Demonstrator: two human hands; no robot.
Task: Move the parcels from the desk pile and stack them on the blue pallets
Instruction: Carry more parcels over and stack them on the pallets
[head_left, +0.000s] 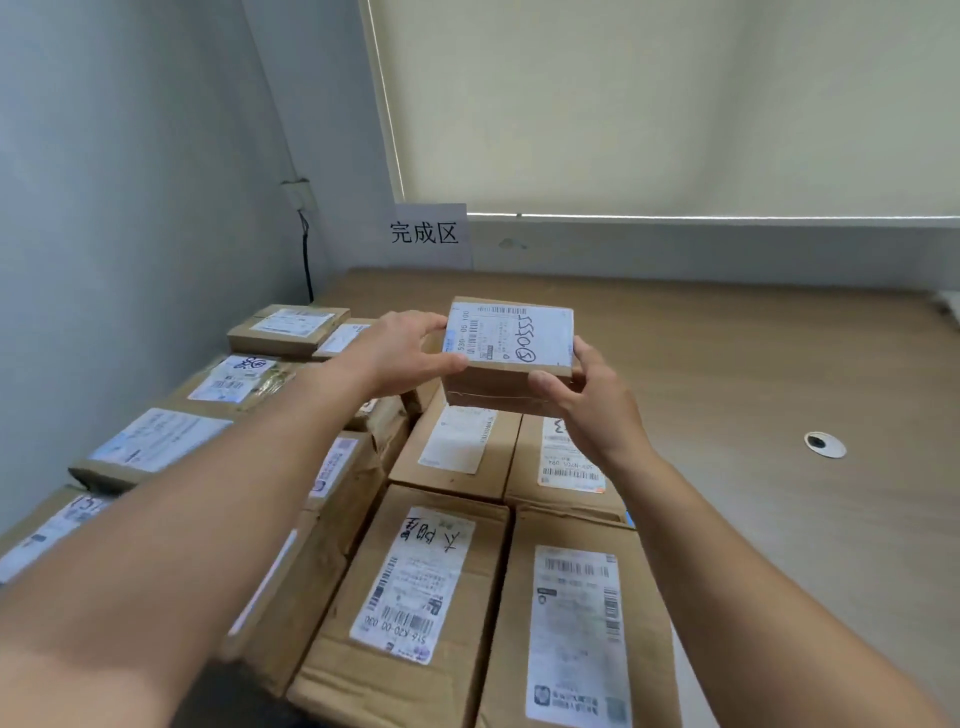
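Observation:
A small brown cardboard parcel (511, 353) with a white shipping label on top is held above a stack of parcels. My left hand (397, 351) grips its left side, thumb on the front face. My right hand (576, 395) grips its right front corner, fingers curled round the far edge. Below it lie two flat parcels (457, 447) side by side, and nearer me two larger labelled boxes (410, 587). A sliver of blue (630, 518) shows at the right edge of the stack; the pallet itself is hidden under the boxes.
More labelled parcels (156, 441) are stacked to the left against the grey wall. A paper sign (425, 234) is stuck to the back wall under a drawn blind. To the right lies brown floor with a round metal fitting (825, 444).

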